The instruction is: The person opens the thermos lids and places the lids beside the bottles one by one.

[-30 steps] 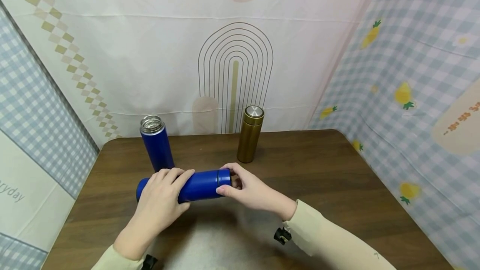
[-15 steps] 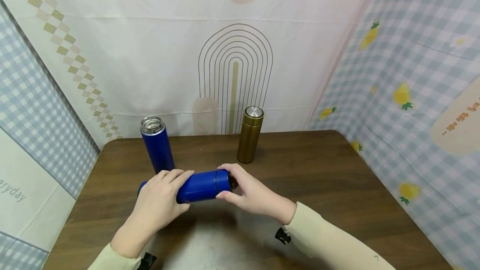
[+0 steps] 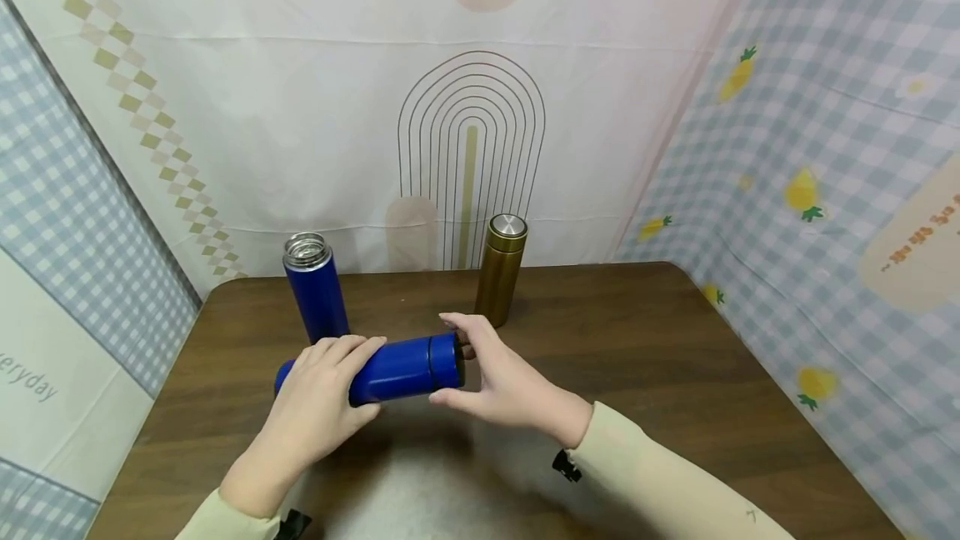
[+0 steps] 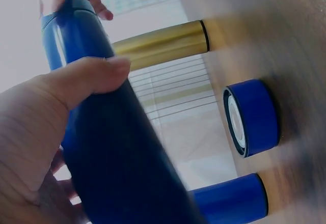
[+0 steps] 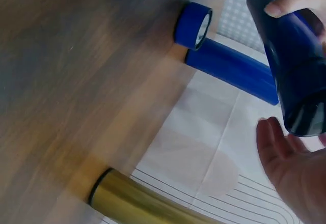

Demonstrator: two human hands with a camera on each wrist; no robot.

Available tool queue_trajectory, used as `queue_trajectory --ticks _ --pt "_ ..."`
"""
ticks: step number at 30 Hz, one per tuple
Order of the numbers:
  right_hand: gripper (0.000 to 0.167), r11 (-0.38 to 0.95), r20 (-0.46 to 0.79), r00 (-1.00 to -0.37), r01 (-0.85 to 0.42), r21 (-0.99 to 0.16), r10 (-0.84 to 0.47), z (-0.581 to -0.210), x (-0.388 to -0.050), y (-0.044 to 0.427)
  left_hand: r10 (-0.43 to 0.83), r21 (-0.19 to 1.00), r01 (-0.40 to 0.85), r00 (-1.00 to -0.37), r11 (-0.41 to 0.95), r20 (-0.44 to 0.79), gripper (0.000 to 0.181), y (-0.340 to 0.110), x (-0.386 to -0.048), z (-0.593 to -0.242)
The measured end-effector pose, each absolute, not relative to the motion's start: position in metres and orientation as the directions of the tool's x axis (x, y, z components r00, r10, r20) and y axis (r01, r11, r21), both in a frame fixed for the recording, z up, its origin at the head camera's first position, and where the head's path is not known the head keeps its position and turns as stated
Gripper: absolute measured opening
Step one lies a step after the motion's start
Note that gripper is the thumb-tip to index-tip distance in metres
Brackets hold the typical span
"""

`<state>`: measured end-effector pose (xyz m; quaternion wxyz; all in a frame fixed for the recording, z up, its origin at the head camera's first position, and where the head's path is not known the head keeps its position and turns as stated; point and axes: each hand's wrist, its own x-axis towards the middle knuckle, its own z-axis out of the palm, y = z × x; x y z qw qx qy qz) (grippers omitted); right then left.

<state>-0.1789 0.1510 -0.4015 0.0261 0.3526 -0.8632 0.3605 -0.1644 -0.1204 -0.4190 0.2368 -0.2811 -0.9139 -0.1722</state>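
L hand (image 3: 318, 398) fingers clamped round tilted blue bottle (image 3: 401, 369); R hand (image 3: 510, 382) fingers apart, nr its end

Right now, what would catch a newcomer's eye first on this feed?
First, the blue bottle held sideways in the left hand, mid-frame in the head view, the right hand by its end. Behind it, an uncapped blue bottle stands at left, a gold bottle at right; the wrist views show a blue cap on the table.

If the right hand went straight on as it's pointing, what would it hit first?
Likely the blue bottle in the left hand: its end faces the right hand, though exact depth is unclear.
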Motion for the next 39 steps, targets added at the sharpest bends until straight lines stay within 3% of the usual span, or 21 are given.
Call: queue_trajectory --ticks 3,5,10,19,23,26,33,36,39 --pt "0.073 0.499 0.162 -0.848 -0.439 -0.747 -0.505 -0.3965 -0.1765 0.1515 0.430 0.151 0.605 -0.698 0.782 0.572 0.076 -0.1187 -0.1645 -0.4187" --pt "0.062 0.503 0.086 -0.881 -0.343 -0.794 -0.465 -0.3941 -0.1755 0.1514 0.430 0.137 0.612 -0.681 0.779 0.593 0.077 -0.1176 -0.1647 -0.4180" --pt "0.055 0.525 0.000 -0.888 -0.272 -0.807 -0.459 -0.3950 -0.1765 0.1516 0.426 0.130 0.616 -0.667 0.777 0.612 0.077 -0.1165 -0.1644 -0.4172" --pt "0.058 0.468 0.011 -0.869 -0.276 -0.839 -0.494 -0.4012 -0.1789 0.1539 0.440 0.130 0.622 -0.671 0.772 0.596 0.074 -0.1192 -0.1654 -0.4200" --pt "0.056 0.469 0.061 -0.850 -0.347 -0.812 -0.523 -0.4023 -0.1799 0.1555 0.453 0.123 0.632 -0.664 0.765 0.595 0.073 -0.1205 -0.1662 -0.4209" --pt "0.058 0.485 0.142 -0.814 -0.465 -0.741 -0.564 -0.4018 -0.1811 0.1560 0.457 0.139 0.637 -0.672 0.759 0.582 0.073 -0.1212 -0.1664 -0.4212" --pt "0.069 0.485 0.334 -0.654 -0.741 -0.465 -0.679 -0.4012 -0.1808 0.1572 0.444 0.241 0.611 -0.745 0.754 0.498 0.073 -0.1214 -0.1651 -0.4219" --pt "0.071 0.506 0.341 -0.664 -0.737 -0.449 -0.665 -0.4018 -0.1798 0.1567 0.429 0.259 0.597 -0.759 0.759 0.490 0.072 -0.1201 -0.1649 -0.4225" --pt "0.069 0.541 0.269 -0.754 -0.629 -0.558 -0.599 -0.4019 -0.1786 0.1551 0.420 0.259 0.589 -0.763 0.766 0.491 0.073 -0.1176 -0.1648 -0.4239"
